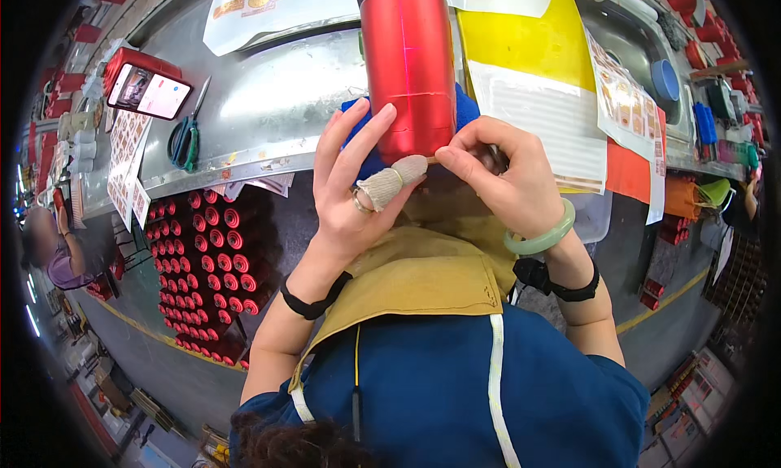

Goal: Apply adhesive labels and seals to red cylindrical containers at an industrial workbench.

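Note:
A shiny red metal cylinder (407,69) lies lengthwise in front of me, its near end over a blue cloth (467,108). My left hand (350,175) is open, its fingers stretched along the cylinder's left side. One of its digits wears a beige cloth finger cover (392,183) and reaches the cylinder's near end. At that same end, my right hand (508,175) pinches a thin brownish piece (432,160) between thumb and forefinger. Most of that piece is hidden, so its kind does not show.
A metal worktop (277,102) holds teal-handled scissors (185,138), a phone (150,91) and printed sheets (128,155). A yellow sheet (529,53) and striped paper (537,126) lie right. Stacked red cylinders (215,264) stand below left. A person (61,248) is at far left.

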Demonstrator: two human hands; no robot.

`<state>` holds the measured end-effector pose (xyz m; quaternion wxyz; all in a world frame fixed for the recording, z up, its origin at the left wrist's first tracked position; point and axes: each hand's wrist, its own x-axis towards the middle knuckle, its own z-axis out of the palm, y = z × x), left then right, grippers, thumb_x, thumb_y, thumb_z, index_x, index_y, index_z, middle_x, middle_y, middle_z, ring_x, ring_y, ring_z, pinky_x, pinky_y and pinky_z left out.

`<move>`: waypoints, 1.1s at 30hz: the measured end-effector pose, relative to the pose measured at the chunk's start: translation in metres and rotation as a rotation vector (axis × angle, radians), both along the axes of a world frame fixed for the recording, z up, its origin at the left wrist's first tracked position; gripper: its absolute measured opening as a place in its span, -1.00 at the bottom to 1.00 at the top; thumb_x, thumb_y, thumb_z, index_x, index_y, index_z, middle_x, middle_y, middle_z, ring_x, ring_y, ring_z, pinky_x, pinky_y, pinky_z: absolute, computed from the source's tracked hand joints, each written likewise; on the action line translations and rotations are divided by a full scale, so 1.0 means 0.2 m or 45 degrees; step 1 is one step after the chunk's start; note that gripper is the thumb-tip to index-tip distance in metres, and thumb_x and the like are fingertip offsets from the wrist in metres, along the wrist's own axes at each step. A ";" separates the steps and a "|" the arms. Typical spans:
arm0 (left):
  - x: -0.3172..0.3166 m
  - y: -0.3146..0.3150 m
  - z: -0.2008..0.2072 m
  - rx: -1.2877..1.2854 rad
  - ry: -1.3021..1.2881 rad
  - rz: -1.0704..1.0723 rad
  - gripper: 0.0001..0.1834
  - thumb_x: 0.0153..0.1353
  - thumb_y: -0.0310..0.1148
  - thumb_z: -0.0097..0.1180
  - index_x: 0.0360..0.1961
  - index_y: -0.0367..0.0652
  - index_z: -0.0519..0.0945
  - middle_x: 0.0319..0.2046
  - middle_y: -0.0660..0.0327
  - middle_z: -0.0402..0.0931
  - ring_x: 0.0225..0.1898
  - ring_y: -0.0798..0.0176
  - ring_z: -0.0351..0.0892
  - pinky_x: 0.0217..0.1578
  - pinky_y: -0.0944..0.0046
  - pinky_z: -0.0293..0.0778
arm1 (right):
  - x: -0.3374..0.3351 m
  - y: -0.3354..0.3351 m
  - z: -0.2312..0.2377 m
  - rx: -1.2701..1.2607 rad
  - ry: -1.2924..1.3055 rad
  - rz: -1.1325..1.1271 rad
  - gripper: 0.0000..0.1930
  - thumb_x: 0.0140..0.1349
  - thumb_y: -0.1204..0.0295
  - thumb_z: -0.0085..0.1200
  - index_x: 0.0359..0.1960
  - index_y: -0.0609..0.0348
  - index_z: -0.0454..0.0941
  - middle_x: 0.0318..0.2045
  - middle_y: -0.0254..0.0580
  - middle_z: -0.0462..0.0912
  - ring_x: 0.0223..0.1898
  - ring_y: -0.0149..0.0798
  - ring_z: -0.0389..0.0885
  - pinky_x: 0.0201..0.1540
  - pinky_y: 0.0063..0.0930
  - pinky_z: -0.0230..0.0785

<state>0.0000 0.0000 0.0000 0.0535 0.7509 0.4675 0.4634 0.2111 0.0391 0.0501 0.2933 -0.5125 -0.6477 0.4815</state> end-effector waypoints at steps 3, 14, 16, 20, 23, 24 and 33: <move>-0.01 0.04 0.00 0.147 0.128 -0.037 -0.62 -0.03 -0.53 0.52 -0.13 -0.08 0.77 0.20 0.04 0.59 0.29 -0.16 0.49 0.30 -0.06 0.45 | 0.00 0.00 0.01 -0.011 0.006 -0.006 -0.82 0.24 0.38 0.36 -0.35 0.26 0.70 -0.55 -0.25 0.65 -0.57 -0.45 0.43 -0.47 -0.48 0.30; 0.04 0.03 -0.02 0.088 -0.096 0.049 -0.73 0.21 -0.48 0.37 -0.09 -0.38 0.69 0.02 -0.03 0.70 0.10 -0.17 0.66 0.07 0.01 0.64 | 0.09 0.06 0.03 -0.139 -0.060 0.090 -0.77 0.26 0.33 0.34 -0.33 0.31 0.73 -0.60 -0.26 0.60 -0.56 -0.48 0.42 -0.46 -0.49 0.30; 0.04 0.03 0.03 0.068 0.006 0.017 -0.68 0.12 -0.58 0.38 -0.06 -0.38 0.70 0.06 -0.02 0.68 0.13 -0.11 0.64 0.11 0.05 0.61 | 0.10 0.06 0.02 -0.144 -0.055 0.084 -0.77 0.26 0.33 0.34 -0.33 0.31 0.74 -0.60 -0.27 0.59 -0.56 -0.49 0.41 -0.46 -0.49 0.30; 0.04 0.06 0.05 0.063 -0.008 -0.063 -0.58 0.03 -0.68 0.41 -0.02 -0.41 0.70 0.07 -0.04 0.67 0.15 -0.08 0.64 0.14 0.09 0.60 | 0.10 0.05 0.01 -0.181 -0.036 0.107 -0.79 0.32 0.34 0.32 -0.31 0.28 0.70 -0.54 -0.55 0.50 -0.51 -0.66 0.26 -0.47 -0.64 0.10; 0.07 0.04 -0.05 0.036 -0.279 0.022 -0.80 0.05 -0.59 0.44 -0.26 -0.27 0.74 -0.02 -0.02 0.71 0.07 -0.17 0.69 0.11 -0.01 0.64 | 0.10 0.06 0.02 -0.220 -0.032 0.095 -0.78 0.32 0.33 0.32 -0.31 0.28 0.70 -0.54 -0.56 0.49 -0.51 -0.66 0.24 -0.46 -0.65 0.09; 0.07 0.03 -0.06 -0.012 -0.395 0.047 -0.76 0.08 -0.58 0.43 -0.19 -0.30 0.73 -0.01 -0.03 0.71 0.08 -0.17 0.69 0.11 0.00 0.64 | 0.11 0.06 0.02 -0.222 -0.031 0.092 -0.78 0.32 0.33 0.32 -0.31 0.28 0.70 -0.54 -0.56 0.49 -0.51 -0.66 0.24 -0.46 -0.65 0.09; 0.08 0.05 0.06 0.040 -0.065 -0.047 -0.58 0.01 -0.64 0.47 -0.04 -0.31 0.73 0.13 -0.01 0.61 0.13 -0.07 0.62 0.14 0.05 0.61 | 0.15 0.06 -0.01 -0.250 -0.017 0.085 -0.77 0.32 0.32 0.33 -0.33 0.26 0.69 -0.56 -0.59 0.46 -0.51 -0.67 0.23 -0.46 -0.65 0.08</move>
